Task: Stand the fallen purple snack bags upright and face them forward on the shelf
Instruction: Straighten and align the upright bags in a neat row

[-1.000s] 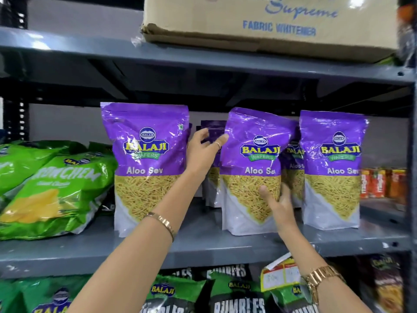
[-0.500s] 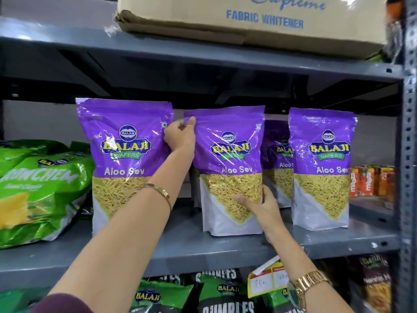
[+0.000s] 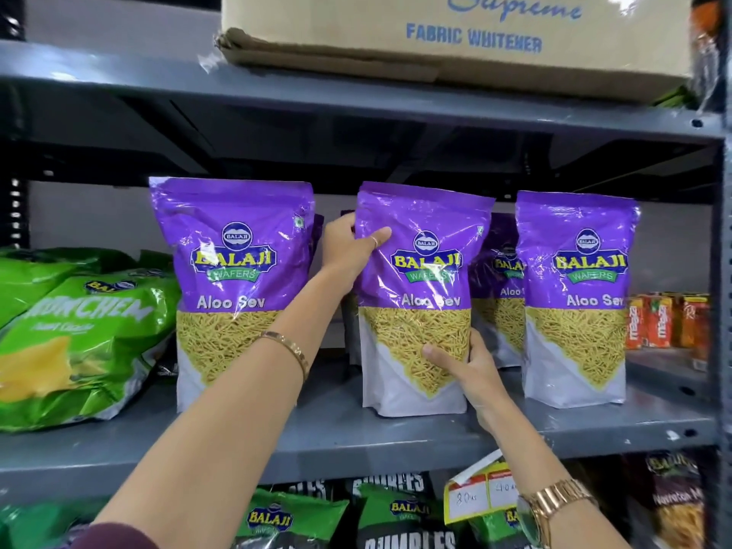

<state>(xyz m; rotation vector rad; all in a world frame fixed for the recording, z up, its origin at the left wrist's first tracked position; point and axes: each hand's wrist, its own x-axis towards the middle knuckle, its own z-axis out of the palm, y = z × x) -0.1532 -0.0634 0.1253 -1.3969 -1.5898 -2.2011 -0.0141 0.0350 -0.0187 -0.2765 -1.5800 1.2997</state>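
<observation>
Gripping the middle bag (image 3: 420, 295), the left hand (image 3: 348, 251) pinched its top and the right hand (image 3: 463, 366) clasped its lower side on the shelf (image 3: 356, 433); flanking bags (image 3: 233, 287) already faced forward, rear ones seemingly remained.

Open gaps are left beside the left hand (image 3: 348, 251) and beyond the right hand (image 3: 467, 366), though each is partly blocked by rear purple bags (image 3: 497, 287); bare shelf (image 3: 336, 429) lies below both wrists.
</observation>
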